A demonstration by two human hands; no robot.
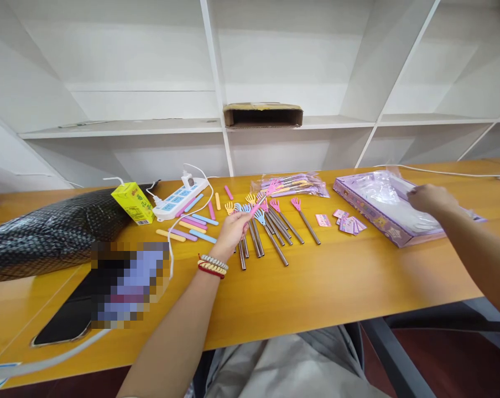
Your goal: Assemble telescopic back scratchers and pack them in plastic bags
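Note:
My left hand (234, 228) is closed around the pink handle of a back scratcher (271, 188), its small claw pointing up and away. Below and beside it lie several loose metal rods with hand-shaped claws (278, 205) in pink, blue and yellow. Left of that hand are scattered coloured handle sleeves (198, 222). Over the purple box (400, 236) at the right, my right hand (435, 199) has its fingers curled together. Clear plastic bags (380, 190) fill the box; what those fingers pinch, if anything, is hidden.
Wrapped back scratchers (303, 183) lie at the back. Small printed cards (349, 224) rest left of the box. A power strip (181, 198) with cables, a yellow drink carton (133, 203), a black wrapped bundle (59, 226) and a phone (71, 309) occupy the left. Shelves (142, 127) stand behind.

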